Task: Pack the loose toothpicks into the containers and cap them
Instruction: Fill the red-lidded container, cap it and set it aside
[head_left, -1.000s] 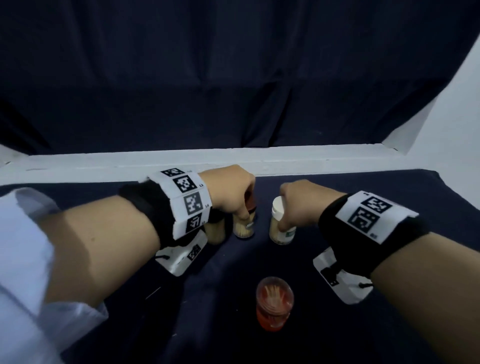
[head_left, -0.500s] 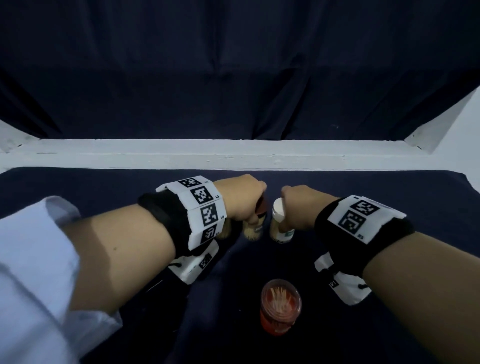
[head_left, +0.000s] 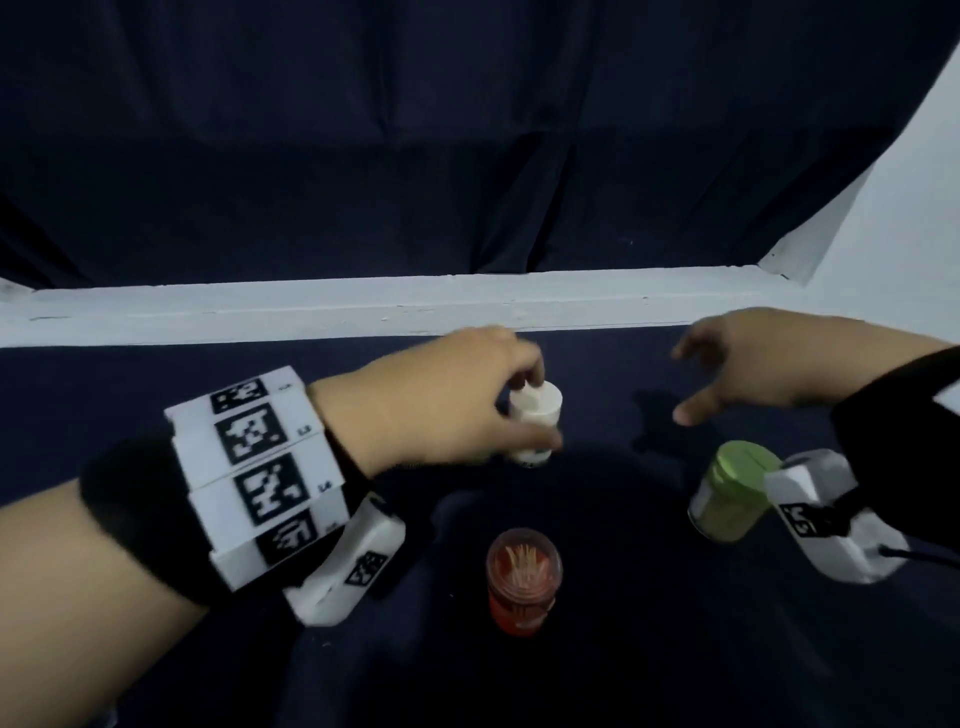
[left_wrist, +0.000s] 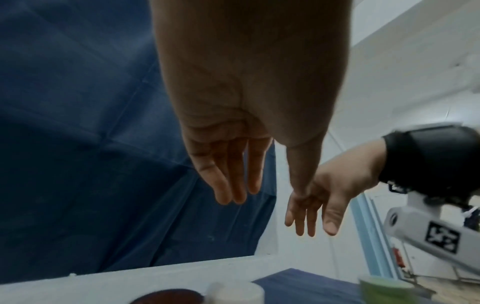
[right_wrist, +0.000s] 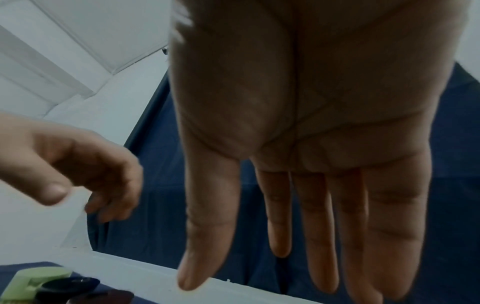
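Left hand (head_left: 441, 400) over white-capped container (head_left: 535, 423), upright; head view suggests fingers at cap, wrist view shows them straight, grip unclear. Right hand (head_left: 753, 364) spread, empty, beyond green-capped container (head_left: 735, 491). Red container (head_left: 524, 577) uncapped, nearer body, between hands; likely capped next.

A white-capped container (head_left: 535, 427), a green-lidded one (head_left: 732, 496) and a red one (head_left: 523, 579) (pale toothpicks inside) stand on dark navy cloth (head_left: 675, 649). The wristband (head_left: 260, 467) is white with black square markers.
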